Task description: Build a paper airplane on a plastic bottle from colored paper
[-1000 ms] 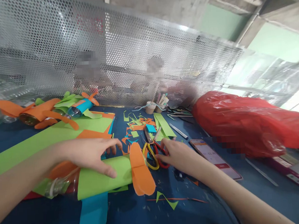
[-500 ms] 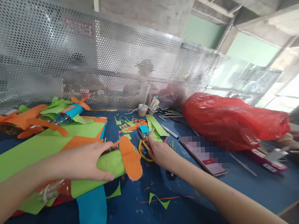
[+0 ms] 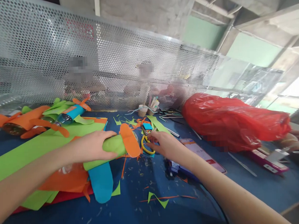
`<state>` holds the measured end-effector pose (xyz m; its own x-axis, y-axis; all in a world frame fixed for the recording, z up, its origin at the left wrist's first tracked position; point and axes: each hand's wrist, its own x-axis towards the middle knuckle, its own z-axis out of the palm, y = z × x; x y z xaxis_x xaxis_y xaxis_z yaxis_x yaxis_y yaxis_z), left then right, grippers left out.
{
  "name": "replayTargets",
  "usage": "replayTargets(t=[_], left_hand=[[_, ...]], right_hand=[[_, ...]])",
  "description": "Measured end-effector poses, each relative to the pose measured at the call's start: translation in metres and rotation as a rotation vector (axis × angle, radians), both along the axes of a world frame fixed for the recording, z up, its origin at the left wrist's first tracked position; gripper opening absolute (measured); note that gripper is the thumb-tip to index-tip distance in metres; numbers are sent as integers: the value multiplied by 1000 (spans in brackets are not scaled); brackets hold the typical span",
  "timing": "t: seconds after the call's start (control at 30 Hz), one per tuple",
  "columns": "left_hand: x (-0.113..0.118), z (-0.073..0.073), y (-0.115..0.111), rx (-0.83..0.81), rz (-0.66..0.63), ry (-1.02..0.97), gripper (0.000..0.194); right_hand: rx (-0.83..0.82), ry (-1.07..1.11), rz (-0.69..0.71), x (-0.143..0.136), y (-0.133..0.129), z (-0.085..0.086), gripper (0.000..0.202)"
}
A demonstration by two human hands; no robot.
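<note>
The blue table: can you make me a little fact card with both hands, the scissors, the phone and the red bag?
Left hand: holding a green-paper-covered bottle
On the bottle's right end: orange rounded paper piece
Right hand: at the yellow-handled scissors; grip unclear
Smartphone: screen up, partly behind the right arm
Red plastic bag: right side of the blue table

The green wrap (image 3: 113, 146) and orange strip (image 3: 130, 140) look like smooth, matt paper. The red bag (image 3: 229, 118) is glossy, wrinkled plastic; the perforated screen (image 3: 122, 53), shiny metal.
</note>
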<state>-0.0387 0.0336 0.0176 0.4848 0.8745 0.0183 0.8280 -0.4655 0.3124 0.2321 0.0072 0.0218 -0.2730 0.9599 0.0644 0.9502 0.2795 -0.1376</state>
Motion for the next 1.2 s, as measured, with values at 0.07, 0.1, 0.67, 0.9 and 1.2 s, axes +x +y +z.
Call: replayTargets(t=[0.07, 0.1, 0.67, 0.9, 1.2], left_hand=[[9, 5, 8, -11, -84, 32, 78], [13, 8, 12, -23, -107, 38, 77], [29, -5, 20, 73, -185, -77, 93], [-6, -12, 25, 32, 51, -287, 69], [-29, -37, 35, -55, 102, -304, 57]], right_hand=[[-42, 68, 35, -1, -3, 3, 16], [-60, 105, 48, -1, -4, 2, 18], [-681, 1122, 213, 19, 3, -20, 98], [-555, 1109, 52, 18, 5, -28, 86], [-538, 1153, -20, 12, -3, -24, 88]])
